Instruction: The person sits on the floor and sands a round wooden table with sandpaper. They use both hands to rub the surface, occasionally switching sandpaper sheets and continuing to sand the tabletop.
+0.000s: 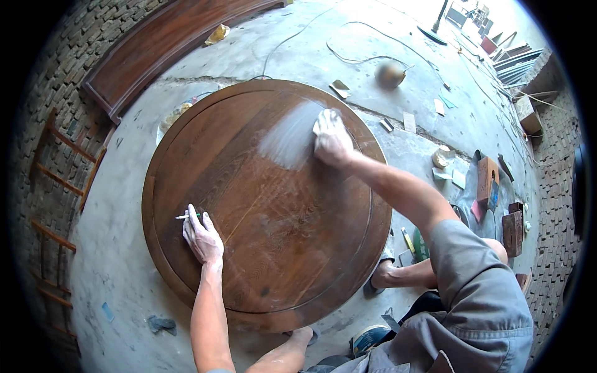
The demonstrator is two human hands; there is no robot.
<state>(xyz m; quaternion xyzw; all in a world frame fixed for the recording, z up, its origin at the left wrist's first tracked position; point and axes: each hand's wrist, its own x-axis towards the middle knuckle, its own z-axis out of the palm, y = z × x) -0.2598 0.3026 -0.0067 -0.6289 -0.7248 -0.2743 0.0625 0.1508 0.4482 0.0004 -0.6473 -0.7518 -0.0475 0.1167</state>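
A large round brown wooden tabletop [267, 242] lies flat on the concrete floor. My right hand [331, 138] presses a pale sanding pad against its far right part, beside a whitish dusty patch [290, 138]. My left hand [202, 236] rests flat on the near left part of the wood, with a thin white stick [186, 216] held between its fingers. My bare knees and feet show along the tabletop's near right edge.
A curved wooden panel [155, 43] lies at the back left. Wooden ladder-like frames [59, 180] lean on the brick wall at left. Cables, a round tool [390, 75], paper scraps and wooden blocks [488, 180] are scattered on the floor at right.
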